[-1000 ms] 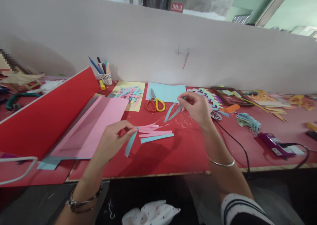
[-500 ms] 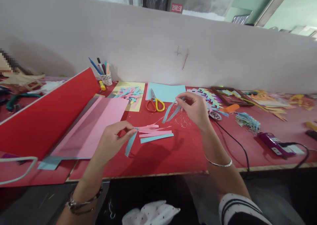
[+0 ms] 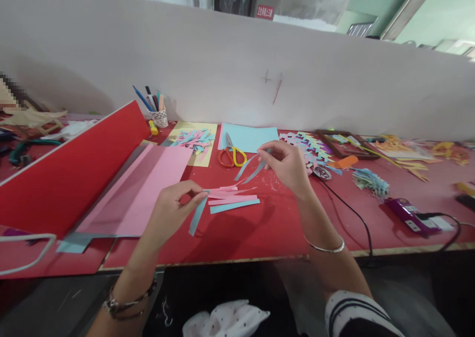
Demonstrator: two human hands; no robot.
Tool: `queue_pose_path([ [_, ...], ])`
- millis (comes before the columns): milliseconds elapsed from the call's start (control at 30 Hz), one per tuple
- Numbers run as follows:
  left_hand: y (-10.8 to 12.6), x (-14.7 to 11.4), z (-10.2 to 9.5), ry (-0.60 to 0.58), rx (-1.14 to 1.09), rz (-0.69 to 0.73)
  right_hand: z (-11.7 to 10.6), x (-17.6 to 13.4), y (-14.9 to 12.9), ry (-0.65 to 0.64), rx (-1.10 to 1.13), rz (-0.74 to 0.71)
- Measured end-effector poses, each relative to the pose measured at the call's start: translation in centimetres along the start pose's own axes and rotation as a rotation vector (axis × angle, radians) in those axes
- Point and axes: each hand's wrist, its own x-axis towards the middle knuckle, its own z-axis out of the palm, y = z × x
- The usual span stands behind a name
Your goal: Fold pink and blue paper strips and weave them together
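Between thumb and fingertips, my left hand (image 3: 174, 206) pinches one end of a blue paper strip (image 3: 197, 218), which slants down toward the table. My right hand (image 3: 287, 164), higher and farther right, is closed on another blue paper strip (image 3: 254, 171), whose two tails hang apart to the left as if folded. Below and between the hands, pink paper strips (image 3: 237, 199) and a loose blue strip (image 3: 235, 206) lie on the red tabletop (image 3: 252, 238). Just beyond them rest scissors (image 3: 232, 152) with red and yellow handles.
A pink sheet (image 3: 159, 173) and a raised red panel (image 3: 81, 168) stand left. Cut paper bits (image 3: 196, 140) lie on a yellow sheet behind, beside a blue sheet (image 3: 252, 138). A woven paper piece (image 3: 308, 146), a black cable (image 3: 349, 213) and a purple power strip (image 3: 411, 216) are right.
My right hand has shifted slightly left with its folded blue strip, bringing the tails nearer my left hand. My left hand has barely moved.
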Motion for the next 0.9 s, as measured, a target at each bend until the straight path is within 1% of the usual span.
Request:
queue_pose_path([
  [267, 0.7, 0.0, 0.8, 0.061, 0.096, 0.057, 1.3, -1.3, -2.0, -0.155, 0.159, 0.043],
  [500, 1.0, 0.3, 1.5, 0.243, 0.161, 0.282, 2.9, -1.7, -3.5, -0.313, 0.330, 0.057],
  [567, 0.9, 0.4, 1.5, 0.277, 0.161, 0.324, 3.1, -1.6, -3.7, -0.372, 0.314, 0.029],
  [633, 0.8, 0.3, 1.4, 0.291, 0.155, 0.337, 2.8, -1.5, -3.7, -0.417, 0.213, -0.043],
  [700, 0.7, 0.2, 1.3, 0.290, 0.147, 0.339, 2.3, -1.3, -3.6, -0.409, 0.079, -0.136],
  [767, 0.4, 0.2, 1.2, 0.287, 0.146, 0.353, 1.7, -1.2, -3.5, -0.392, 0.015, -0.176],
  [800, 0.3, 0.2, 1.1, 0.286, 0.149, 0.364, 1.5, -1.2, -3.5, -0.402, 0.027, -0.160],
  [900, 0.1, 0.2, 1.2, 0.296, 0.167, 0.390, 1.4, -1.4, -3.6, -0.452, 0.144, -0.046],
])
